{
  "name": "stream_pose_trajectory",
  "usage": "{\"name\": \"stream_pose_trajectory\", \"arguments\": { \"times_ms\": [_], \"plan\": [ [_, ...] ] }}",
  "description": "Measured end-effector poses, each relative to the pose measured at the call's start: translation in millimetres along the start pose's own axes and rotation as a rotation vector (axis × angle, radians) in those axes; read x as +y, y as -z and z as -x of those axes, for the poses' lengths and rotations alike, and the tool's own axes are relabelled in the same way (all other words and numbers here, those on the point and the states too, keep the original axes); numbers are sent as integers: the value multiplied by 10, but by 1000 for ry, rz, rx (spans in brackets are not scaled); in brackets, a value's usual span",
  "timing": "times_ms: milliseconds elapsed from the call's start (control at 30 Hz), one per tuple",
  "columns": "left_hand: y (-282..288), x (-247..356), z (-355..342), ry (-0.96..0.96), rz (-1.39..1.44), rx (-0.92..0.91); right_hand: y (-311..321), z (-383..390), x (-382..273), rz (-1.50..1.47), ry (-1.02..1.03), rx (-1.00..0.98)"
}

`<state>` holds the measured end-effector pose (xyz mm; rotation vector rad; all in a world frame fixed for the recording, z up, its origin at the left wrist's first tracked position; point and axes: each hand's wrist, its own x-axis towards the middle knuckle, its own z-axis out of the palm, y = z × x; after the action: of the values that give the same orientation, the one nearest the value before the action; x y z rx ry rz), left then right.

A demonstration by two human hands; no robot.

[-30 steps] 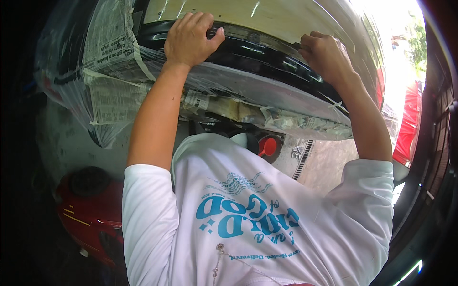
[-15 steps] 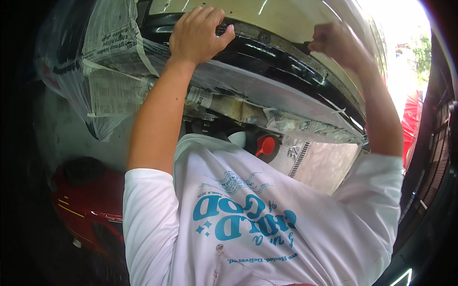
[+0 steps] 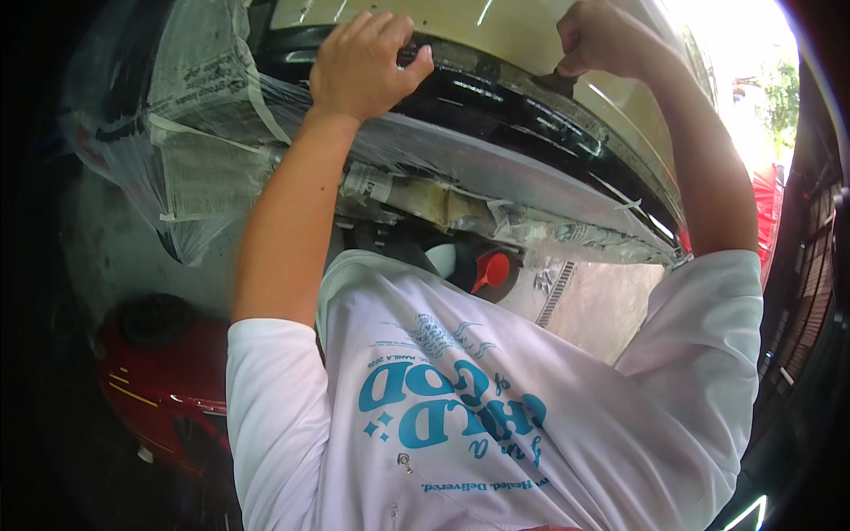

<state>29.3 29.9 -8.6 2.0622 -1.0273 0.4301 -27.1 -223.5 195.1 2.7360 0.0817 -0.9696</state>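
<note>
My left hand (image 3: pixel 365 66) rests on the upper edge of a glossy black car trim (image 3: pixel 425 93), fingers over the edge and thumb held out to the right. My right hand (image 3: pixel 611 42) is closed on a small dark, flat scraper-like piece (image 3: pixel 556 83). Its lower end meets the dull, dirty strip (image 3: pixel 487 66) between the black trim and the beige car panel (image 3: pixel 496 26). Most of the piece is hidden inside my fist.
Clear plastic sheeting (image 3: pixel 133 150) and newspaper masking (image 3: pixel 199 97) hang at the left. More masking paper (image 3: pixel 567 232) runs below the trim. A red dipper (image 3: pixel 490 269) sits on the floor beneath. A red car (image 3: pixel 164 389) stands at the lower left.
My right hand has moved up and left along the strip, and the dark piece now shows below my fist. My left hand stays nearly still.
</note>
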Motion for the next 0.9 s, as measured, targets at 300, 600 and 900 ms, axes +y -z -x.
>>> {"name": "stream_pose_trajectory", "arguments": {
  "times_ms": [300,600,900],
  "plan": [
    [-5,-5,52,29,-36,36,-684,544,-359,-156,-165,475],
    [-14,16,24,3,-24,16,-365,200,177,-440,-211,103],
    [31,-1,55,27,-45,24,-638,380,-134,-135,-50,484]
  ]
}}
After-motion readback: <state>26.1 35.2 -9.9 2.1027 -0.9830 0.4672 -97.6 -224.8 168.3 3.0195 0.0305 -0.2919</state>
